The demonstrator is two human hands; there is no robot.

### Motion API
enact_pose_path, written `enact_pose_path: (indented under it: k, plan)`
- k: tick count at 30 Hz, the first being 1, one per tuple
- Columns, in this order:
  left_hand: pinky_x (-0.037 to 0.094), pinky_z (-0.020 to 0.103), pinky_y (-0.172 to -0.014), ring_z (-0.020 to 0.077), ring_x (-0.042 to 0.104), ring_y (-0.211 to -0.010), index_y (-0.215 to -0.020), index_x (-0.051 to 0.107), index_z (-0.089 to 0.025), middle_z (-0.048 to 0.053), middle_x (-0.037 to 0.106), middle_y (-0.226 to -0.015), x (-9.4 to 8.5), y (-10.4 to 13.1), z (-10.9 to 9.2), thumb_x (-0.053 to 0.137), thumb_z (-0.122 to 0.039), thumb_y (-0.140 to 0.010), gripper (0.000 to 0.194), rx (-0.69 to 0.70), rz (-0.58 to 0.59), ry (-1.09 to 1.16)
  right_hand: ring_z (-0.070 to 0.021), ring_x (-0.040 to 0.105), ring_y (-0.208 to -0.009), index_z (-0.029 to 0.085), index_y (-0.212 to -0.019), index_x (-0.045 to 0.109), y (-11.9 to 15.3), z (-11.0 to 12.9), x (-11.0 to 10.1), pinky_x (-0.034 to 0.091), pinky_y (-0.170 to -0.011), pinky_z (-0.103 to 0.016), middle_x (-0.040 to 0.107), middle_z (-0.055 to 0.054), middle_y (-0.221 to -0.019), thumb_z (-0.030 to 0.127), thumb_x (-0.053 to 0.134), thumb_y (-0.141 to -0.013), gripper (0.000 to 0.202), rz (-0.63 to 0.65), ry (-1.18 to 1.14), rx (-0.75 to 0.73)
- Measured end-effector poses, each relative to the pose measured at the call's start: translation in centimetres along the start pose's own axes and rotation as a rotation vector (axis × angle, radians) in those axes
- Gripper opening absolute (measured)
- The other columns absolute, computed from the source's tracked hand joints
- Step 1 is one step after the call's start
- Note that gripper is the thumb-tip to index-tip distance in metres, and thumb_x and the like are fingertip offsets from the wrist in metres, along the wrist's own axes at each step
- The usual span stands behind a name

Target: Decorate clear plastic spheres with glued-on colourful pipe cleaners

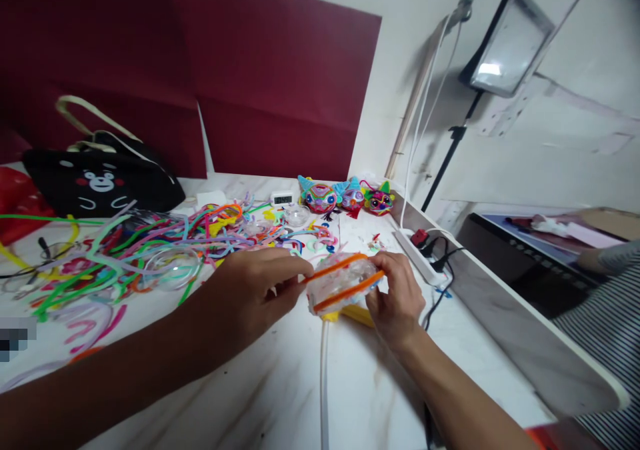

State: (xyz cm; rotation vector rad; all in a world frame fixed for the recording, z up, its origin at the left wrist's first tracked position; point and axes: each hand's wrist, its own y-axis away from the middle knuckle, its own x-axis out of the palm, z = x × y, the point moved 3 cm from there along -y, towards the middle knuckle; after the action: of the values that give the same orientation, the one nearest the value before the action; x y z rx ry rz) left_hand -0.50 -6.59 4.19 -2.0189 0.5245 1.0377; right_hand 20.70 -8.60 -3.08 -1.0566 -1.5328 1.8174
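Over the table I hold a clear, whitish plastic shell (340,282) with two orange pipe cleaners (345,291) running along it. My right hand (399,297) is closed on the shell's right side, thumb below and fingers above. At the left end, my left hand (263,280) pinches the tip of the upper orange pipe cleaner between thumb and fingers. Beneath the shell lies a yellow tool (357,315), mostly hidden, with a white cord (324,377) running toward me.
A heap of coloured pipe cleaners (135,243) and clear plastic domes (173,268) spreads left. Several decorated animal-face ornaments (320,198) stand behind, near a small digital clock (283,199). A power strip (423,257) lies right; a black bag (100,180) sits back left. A person's striped clothing (600,317) shows right.
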Motion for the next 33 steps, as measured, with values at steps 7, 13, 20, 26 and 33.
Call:
enact_pose_path:
  k: [7,13,20,26,33]
  plan:
    - [0.043,0.018,-0.055,0.0086,0.059,-0.058,-0.089,0.071,-0.019,-0.002,0.067,-0.071,-0.2,-0.7,-0.5,0.052,-0.015,-0.087,0.019,0.06,-0.098,-0.003,-0.0221,0.06,-0.081,0.017,-0.107,0.054,0.1,0.0,0.0,0.051,-0.07,-0.035,0.061,-0.009,-0.088,0.017,0.048,-0.095,0.013,0.004,-0.014,0.0]
    - [0.042,0.017,-0.055,0.0067,0.055,-0.054,-0.083,0.071,-0.02,-0.005,0.065,-0.065,-0.1,-0.7,-0.7,0.056,-0.012,-0.084,0.017,0.029,-0.135,0.065,-0.0224,0.061,-0.08,0.018,-0.107,0.054,0.1,0.1,0.0,0.051,-0.07,-0.035,0.061,-0.008,-0.086,0.019,0.047,-0.096,0.013,-0.001,-0.005,0.007]
    - [0.039,0.018,-0.051,0.0076,0.054,-0.053,-0.082,0.072,-0.019,-0.004,0.063,-0.063,0.3,-0.6,-0.9,0.055,-0.014,-0.085,0.018,-0.032,-0.115,0.11,-0.0223,0.06,-0.079,0.017,-0.108,0.055,-0.2,0.3,-0.1,0.05,-0.069,-0.034,0.061,-0.009,-0.087,0.019,0.047,-0.096,0.014,-0.018,-0.01,-0.016]
    - [0.039,0.018,-0.051,0.0077,0.054,-0.054,-0.082,0.073,-0.02,-0.003,0.063,-0.065,0.6,-0.6,-0.9,0.055,-0.014,-0.084,0.019,-0.049,-0.152,0.158,-0.0228,0.059,-0.081,0.015,-0.108,0.055,-0.1,0.3,-0.1,0.051,-0.069,-0.035,0.06,-0.01,-0.088,0.017,0.047,-0.096,0.015,-0.021,-0.009,-0.041]
    - [0.039,0.019,-0.051,0.0082,0.055,-0.056,-0.085,0.072,-0.02,-0.003,0.064,-0.069,1.2,-0.2,-0.5,0.055,-0.017,-0.087,0.018,-0.048,-0.161,0.139,-0.0233,0.058,-0.082,0.015,-0.112,0.054,0.0,0.3,-0.1,0.051,-0.069,-0.037,0.059,-0.012,-0.09,0.02,0.044,-0.098,0.018,-0.026,0.005,-0.071]
